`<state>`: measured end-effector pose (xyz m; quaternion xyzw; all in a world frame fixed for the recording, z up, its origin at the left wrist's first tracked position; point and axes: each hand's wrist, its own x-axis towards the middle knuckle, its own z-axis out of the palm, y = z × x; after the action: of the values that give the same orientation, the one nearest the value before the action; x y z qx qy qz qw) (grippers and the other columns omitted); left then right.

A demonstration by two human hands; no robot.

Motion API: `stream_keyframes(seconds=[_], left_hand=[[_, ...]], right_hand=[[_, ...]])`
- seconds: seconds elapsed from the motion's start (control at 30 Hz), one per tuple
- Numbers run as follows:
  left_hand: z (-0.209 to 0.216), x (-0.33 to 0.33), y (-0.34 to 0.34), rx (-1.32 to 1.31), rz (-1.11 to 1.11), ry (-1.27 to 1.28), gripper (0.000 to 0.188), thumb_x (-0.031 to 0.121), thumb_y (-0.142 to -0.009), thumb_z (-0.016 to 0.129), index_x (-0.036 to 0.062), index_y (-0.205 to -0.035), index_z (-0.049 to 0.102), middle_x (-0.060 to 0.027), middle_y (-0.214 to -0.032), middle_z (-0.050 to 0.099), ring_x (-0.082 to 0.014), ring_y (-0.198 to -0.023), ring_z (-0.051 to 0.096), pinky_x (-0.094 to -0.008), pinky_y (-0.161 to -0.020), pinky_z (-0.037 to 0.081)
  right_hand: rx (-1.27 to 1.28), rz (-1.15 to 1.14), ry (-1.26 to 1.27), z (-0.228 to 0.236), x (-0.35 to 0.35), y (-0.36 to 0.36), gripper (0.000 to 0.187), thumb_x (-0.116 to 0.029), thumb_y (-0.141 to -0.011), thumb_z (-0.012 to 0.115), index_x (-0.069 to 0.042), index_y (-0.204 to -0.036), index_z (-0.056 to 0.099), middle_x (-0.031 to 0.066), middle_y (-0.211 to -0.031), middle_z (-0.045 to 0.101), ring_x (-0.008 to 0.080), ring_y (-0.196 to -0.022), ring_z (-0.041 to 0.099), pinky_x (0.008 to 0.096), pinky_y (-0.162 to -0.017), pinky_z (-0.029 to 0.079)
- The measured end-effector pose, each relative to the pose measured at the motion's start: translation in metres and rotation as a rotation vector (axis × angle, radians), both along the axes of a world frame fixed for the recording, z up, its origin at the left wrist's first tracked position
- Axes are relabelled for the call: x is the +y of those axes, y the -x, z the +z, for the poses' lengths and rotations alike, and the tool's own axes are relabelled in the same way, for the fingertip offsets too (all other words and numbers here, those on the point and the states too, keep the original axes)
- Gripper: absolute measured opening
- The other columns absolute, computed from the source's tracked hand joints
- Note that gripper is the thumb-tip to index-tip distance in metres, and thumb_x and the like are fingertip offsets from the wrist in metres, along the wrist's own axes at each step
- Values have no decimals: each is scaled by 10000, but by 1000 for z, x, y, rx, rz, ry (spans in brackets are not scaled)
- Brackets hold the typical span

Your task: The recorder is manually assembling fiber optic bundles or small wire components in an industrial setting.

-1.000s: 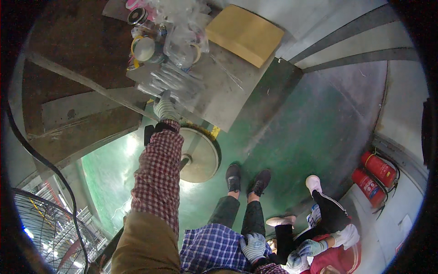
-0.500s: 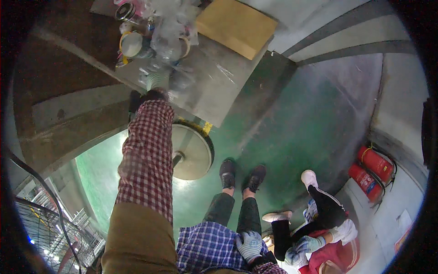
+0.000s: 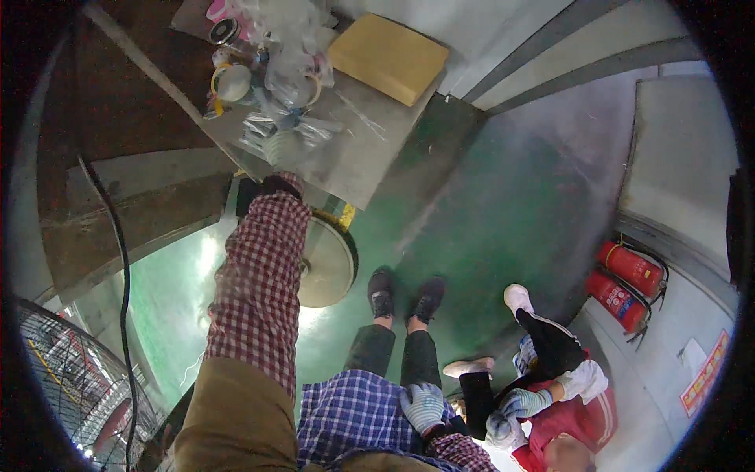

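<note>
My left arm reaches far forward over the grey table. At its end, my left hand (image 3: 282, 147), in a striped glove, is closed on a bunch of thin clear plastic bags (image 3: 255, 126) fanning out to both sides; the fingertips are partly lost among them. Beyond lies a heap of crumpled clear plastic (image 3: 287, 47). Rolls of tape (image 3: 232, 82) and a round dark-rimmed lid or jar (image 3: 223, 31) sit left of the heap. My right hand (image 3: 425, 407), also gloved, rests with its fingers laid flat on the blue checked cloth over my lap.
A brown cardboard piece (image 3: 388, 57) lies at the table's right back. Under the table edge is a round pale base (image 3: 326, 263). A person in red (image 3: 562, 433) sits close on my right. Two fire extinguishers (image 3: 621, 287) stand by the right wall; a fan cage (image 3: 71, 385) is lower left.
The whole view has shifted slightly. My left hand has moved a little among the plastic, and the bags spread out more clearly beside it. My right hand stays on the lap.
</note>
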<state>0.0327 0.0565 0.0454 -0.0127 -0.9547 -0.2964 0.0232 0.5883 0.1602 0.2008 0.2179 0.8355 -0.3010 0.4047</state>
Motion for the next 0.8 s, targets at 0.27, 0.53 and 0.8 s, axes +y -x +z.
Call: stream_keyframes(seconds=[0.27,0.53,0.8], left_hand=[[83,68,-141,-782,-102,-607,296,300,-912,476,28,-983,566,-40,-835,585,-172,-817,553,-315,-794,441],[-56,15,-341,-1251,650,-1651,254,256,-846,553,15,-928,555,-120,-946,590,-289,-896,563,-395,-855,466],[-183,-12,-275,-483,995,-1001,290,66,-760,640,47,-1037,559,-42,-784,578,-160,-599,540,-323,-514,442]], right_hand=[[-1,-33,7,-6,-7,-23,363,-412,-826,520,-85,-923,644,134,-955,612,313,-963,541,424,-883,385],[38,-119,-10,-7,-3,-29,338,-353,-792,584,-51,-929,648,183,-944,618,362,-923,550,442,-860,406],[-80,-205,91,1,29,-2,271,-266,-752,649,-32,-890,648,188,-930,617,367,-934,550,449,-848,420]])
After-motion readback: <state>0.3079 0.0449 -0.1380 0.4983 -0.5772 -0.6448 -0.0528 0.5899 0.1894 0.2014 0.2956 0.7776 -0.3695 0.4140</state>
